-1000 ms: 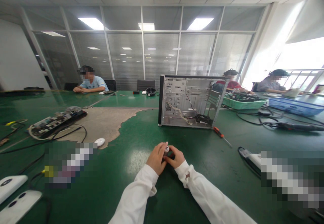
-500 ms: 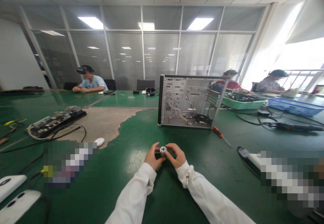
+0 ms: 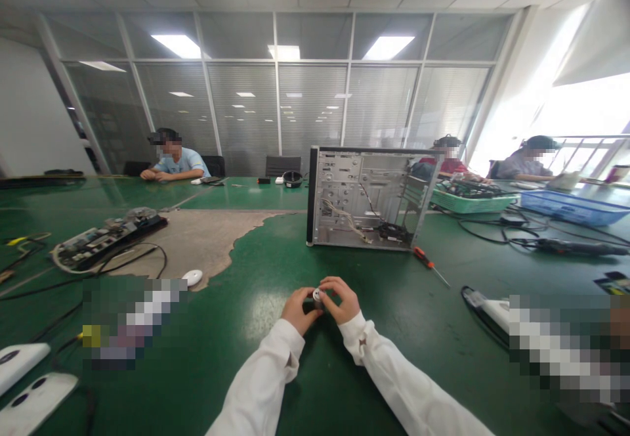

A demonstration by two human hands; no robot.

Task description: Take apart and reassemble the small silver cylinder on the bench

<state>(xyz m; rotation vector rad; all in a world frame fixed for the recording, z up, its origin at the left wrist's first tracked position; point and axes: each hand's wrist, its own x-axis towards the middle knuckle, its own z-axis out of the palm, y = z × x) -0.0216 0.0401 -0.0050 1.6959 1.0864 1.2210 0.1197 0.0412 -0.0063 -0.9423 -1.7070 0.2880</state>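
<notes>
A small silver cylinder [image 3: 317, 297], much like a small motor, is held over the green table near the middle of the view. Its round end, with dark marks, faces up. My left hand [image 3: 298, 311] is closed on its left side with fingers and thumb. My right hand [image 3: 343, 301] is closed on it from the right, thumb against the cylinder and fingers curled over its far top edge. The fingers hide much of its sides.
An opened computer case [image 3: 364, 199] stands ahead, with an orange screwdriver [image 3: 431, 265] at its right. On the left lie a circuit assembly [image 3: 111, 239], cables and a white round object [image 3: 191, 278]. Green [image 3: 475, 203] and blue baskets [image 3: 573, 207] stand at right. Several people sit across the table.
My right fingers have moved slightly left and closed in over the cylinder's top. The left fingertips have come closer to it too. The cylinder stays in nearly the same place.
</notes>
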